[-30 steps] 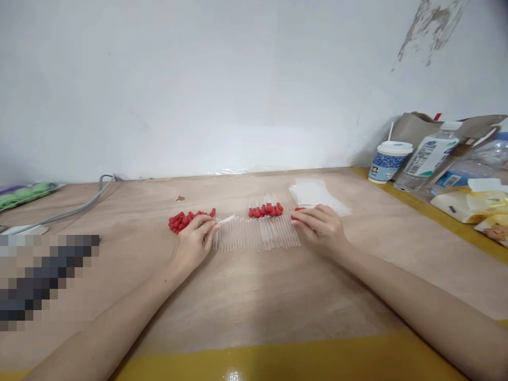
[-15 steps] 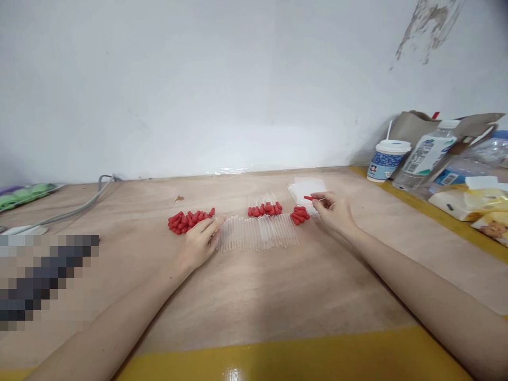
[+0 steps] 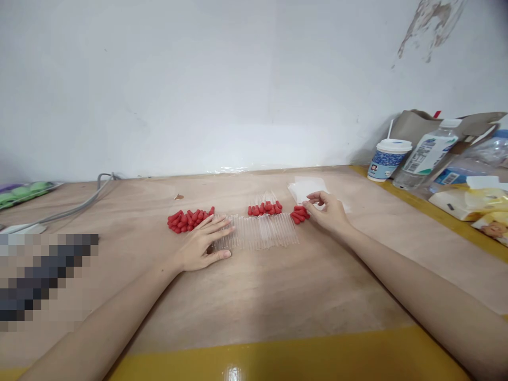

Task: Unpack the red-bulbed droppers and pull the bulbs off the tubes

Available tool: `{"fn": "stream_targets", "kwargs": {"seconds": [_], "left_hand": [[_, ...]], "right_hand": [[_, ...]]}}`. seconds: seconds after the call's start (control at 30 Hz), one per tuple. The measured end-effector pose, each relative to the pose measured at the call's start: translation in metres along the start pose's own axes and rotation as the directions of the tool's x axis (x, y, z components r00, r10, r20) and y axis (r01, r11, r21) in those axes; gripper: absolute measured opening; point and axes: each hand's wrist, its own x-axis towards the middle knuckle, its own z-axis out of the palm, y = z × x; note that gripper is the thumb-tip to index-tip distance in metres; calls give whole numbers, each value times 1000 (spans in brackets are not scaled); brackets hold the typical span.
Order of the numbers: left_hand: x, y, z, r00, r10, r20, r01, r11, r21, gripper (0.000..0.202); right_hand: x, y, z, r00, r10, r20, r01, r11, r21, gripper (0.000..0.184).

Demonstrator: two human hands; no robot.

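My left hand [image 3: 206, 244] lies with its fingers spread over the left end of a row of clear thin tubes [image 3: 264, 233], its thumb on the table below them. Against its far side is a heap of red rubber bulbs [image 3: 186, 220]. Beyond the tube row, several red bulbs [image 3: 265, 208] sit side by side with clear tubes pointing to the wall. My right hand [image 3: 327, 211] is at a small pile of red bulbs [image 3: 298, 215], thumb and forefinger tips slightly apart at its upper edge. Nothing shows held between them. The right hand partly covers a white sheet [image 3: 307, 186].
On the right stand a lidded paper cup [image 3: 389, 159], a clear bottle [image 3: 426, 153] and yellow packets [image 3: 492, 219]. A grey cable [image 3: 75, 209] and a green and purple pack [image 3: 27, 194] lie on the left. A wall [image 3: 238, 84] closes off the back.
My right hand has moved left from the white sheet to the small pile, and the red-ended piece it held no longer shows in its fingers. My left hand has spread its fingers, thumb outward.
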Motion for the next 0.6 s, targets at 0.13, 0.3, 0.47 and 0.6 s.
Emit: {"fn": "stream_targets", "kwargs": {"seconds": [0.13,0.3,0.47,0.6], "left_hand": [[-3,-7,2,998,-32,46,34,999,-40,45],[-5,-10,4,999,-52,10,52,998,-18,39],[-5,-7,6,987,-95,-132,97,995,7,34],[-4,-6,6,958,-122,-259,133,991,26,33]], "right_hand": [[-1,-2,0,997,-33,-66,32,999,-27,24],[14,-22,-1,993,-96,62,108,969,-224,20],[46,-49,15,927,190,323,-39,906,-422,16],[63,-57,39,873,327,361,-129,869,-477,13]]}}
